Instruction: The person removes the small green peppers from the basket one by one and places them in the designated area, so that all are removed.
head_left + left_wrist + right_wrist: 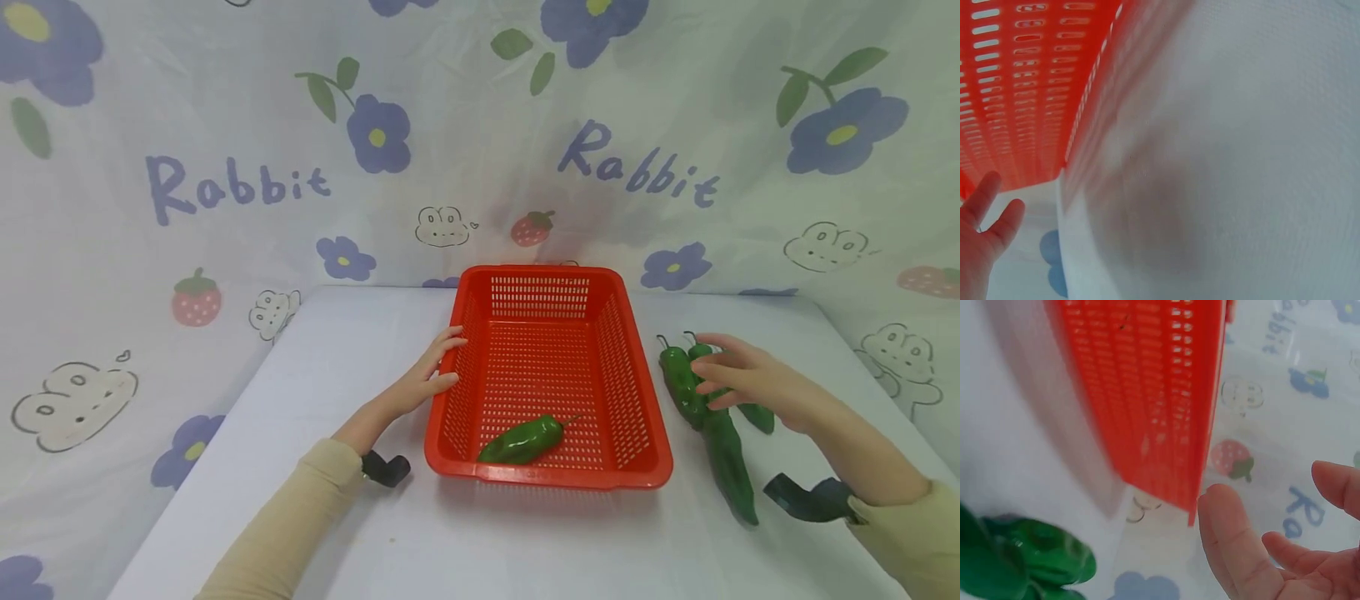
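A red perforated plastic basket stands in the middle of the table with one green pepper lying inside near its front wall. My left hand is at the basket's left rim, with its fingers extended and fingertips right at the edge. In the left wrist view its outstretched fingers show below the basket wall. To the basket's right, my right hand hovers over several green peppers, its fingers loosely spread and holding nothing. One long pepper points toward the front; another pepper lies behind it, and the hand partly hides the others.
White cloth covers the table. Behind it hangs a printed curtain with flowers, rabbits and strawberries. A black strap sits at the right wrist, and another strap at the left.
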### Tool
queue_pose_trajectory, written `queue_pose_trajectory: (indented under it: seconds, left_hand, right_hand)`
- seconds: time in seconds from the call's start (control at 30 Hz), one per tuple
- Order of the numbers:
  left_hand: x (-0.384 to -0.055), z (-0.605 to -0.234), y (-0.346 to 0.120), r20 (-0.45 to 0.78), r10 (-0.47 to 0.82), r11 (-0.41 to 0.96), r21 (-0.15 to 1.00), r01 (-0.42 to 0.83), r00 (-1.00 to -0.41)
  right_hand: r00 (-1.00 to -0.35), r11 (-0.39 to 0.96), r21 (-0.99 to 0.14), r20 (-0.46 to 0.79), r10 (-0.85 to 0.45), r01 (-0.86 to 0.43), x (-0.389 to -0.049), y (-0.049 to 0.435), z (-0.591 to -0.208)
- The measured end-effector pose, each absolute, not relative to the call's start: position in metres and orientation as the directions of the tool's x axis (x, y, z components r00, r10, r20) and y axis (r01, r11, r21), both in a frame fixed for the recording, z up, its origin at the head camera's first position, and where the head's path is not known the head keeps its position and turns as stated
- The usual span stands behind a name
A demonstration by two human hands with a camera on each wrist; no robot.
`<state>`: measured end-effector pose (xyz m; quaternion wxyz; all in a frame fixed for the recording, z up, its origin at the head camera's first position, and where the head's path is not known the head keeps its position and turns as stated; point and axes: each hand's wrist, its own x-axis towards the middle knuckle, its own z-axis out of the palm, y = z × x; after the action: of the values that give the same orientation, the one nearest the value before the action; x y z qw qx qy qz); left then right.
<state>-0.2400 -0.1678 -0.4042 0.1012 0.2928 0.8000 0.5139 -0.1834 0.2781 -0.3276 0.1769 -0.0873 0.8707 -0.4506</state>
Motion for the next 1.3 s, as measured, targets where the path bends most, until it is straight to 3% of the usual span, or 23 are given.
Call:
queue_pose_trajectory:
  seconds: [0.47,1.0,1.3]
  left_hand:
    - [-0.233,-0.386,-0.165,0.155,0.606,0.289,0.871,0.398,-0.780]
    - [-0.232,-0.387,-0.165,0.154,0.604,0.281,0.877,0.390,-0.782]
    - [-0.231,-0.387,-0.166,0.142,0.597,0.290,0.879,0.377,-0.790]
  right_hand:
    - [-0.877,0.470,-0.882,-0.256,-0.406,0.039,-0.188,0.233,-0.315]
    - [-0.812,0.481,-0.877,-0.281,-0.511,0.001,-0.199,0.180,-0.310]
    - [-0.760,0.542,-0.840,-0.361,-0.541,0.013,-0.210,0.151,-0.311]
